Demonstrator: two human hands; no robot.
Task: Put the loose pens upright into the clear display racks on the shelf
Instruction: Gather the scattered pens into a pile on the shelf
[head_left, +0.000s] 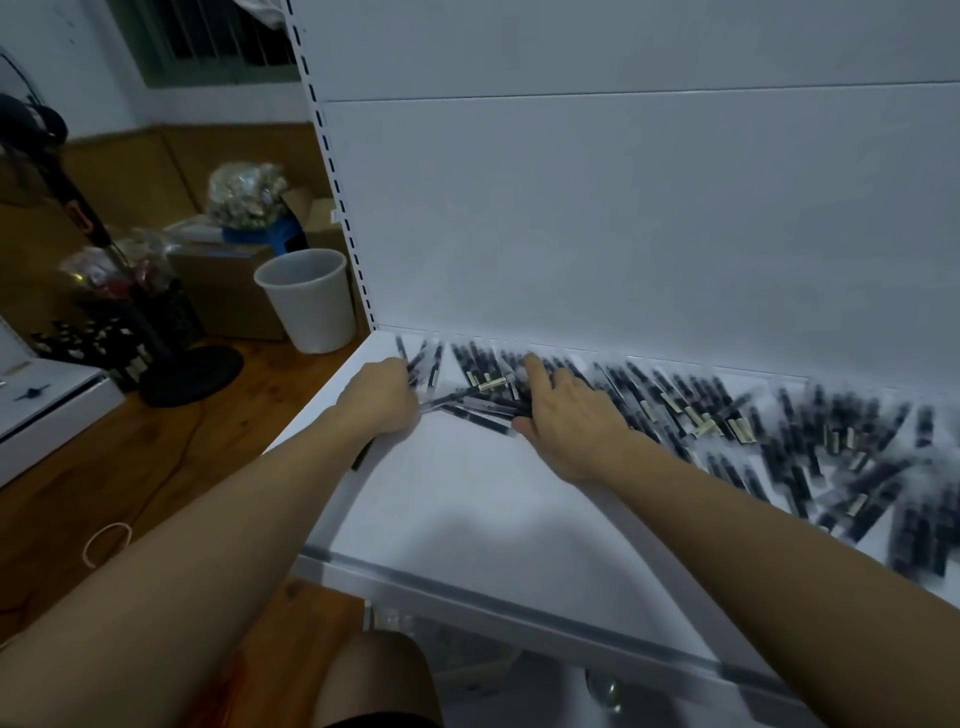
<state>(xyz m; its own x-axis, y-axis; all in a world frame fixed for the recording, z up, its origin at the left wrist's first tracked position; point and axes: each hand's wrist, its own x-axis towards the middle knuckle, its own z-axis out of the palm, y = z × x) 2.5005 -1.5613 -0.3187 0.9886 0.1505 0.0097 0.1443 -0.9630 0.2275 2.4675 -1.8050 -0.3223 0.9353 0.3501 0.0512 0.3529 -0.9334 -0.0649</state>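
Two hands are seen on one white shelf (467, 519), which fills the middle and right of the frame. The pens (727, 415) cannot be counted exactly: several dozen are strewn flat along the back of the shelf, from just right of its left edge to the right border, where they are blurred. A small bundle (472, 404) of a few pens is set apart between the hands, lying almost level.

Both forearms are stretched forward from the lower corners of the frame. The left hand (382, 395) is shown from its back, with the fingers curled away out of sight round the left end of the bundle; one dark pen end is seen sticking out beneath the wrist. The right hand (566, 415) is laid palm down on the pile, its fingers held fairly straight and close together over the pens and its thumb set against the right end of the bundle.

The pens are dark-bodied, each apparently in a clear sleeve, some with a pale label near one end.

At the left, one white bucket (304, 299), one black stand with a round base (192, 374) and one rubber band (106, 540) are seen on the wooden floor (171, 467).
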